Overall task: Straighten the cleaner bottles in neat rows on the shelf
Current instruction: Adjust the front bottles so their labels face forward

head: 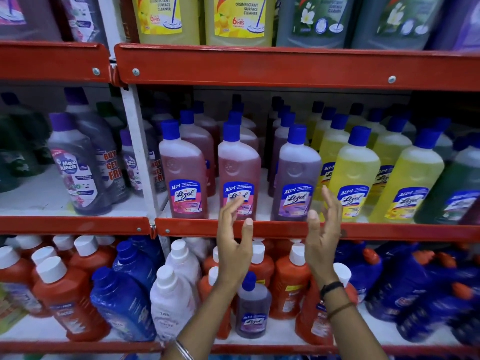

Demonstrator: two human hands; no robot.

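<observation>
Store shelving with red metal edges, seen from head height, three levels in view. On the middle shelf (285,228), centre of the frame, rows of blue-capped Lizol cleaner bottles standing upright: a pink bottle (183,172) at centre left, a second pink bottle (238,170) just right of it, a purple bottle (296,175) next, then yellow bottles (355,175) running toward the right edge, with a green bottle (452,188) blurred at far right. Raised in the lower centre, two bare hands, palms facing each other, fingers spread and loosely curved, holding nothing. Left hand (235,242) in front of the second pink bottle's label, fingertips overlapping it in the picture; contact impossible to tell. Right hand (323,235) just right of the purple bottle, near its lower label, thin dark bands on its wrist. At middle left of the frame, grey-purple Max Kleen bottles (75,165) in a separate bay. Along the top, large yellow and grey-green cleaner jugs (239,19). Along the bottom shelf, crowded red, blue and white bottles, with one small purple Lizol bottle (253,307) standing between the forearms
</observation>
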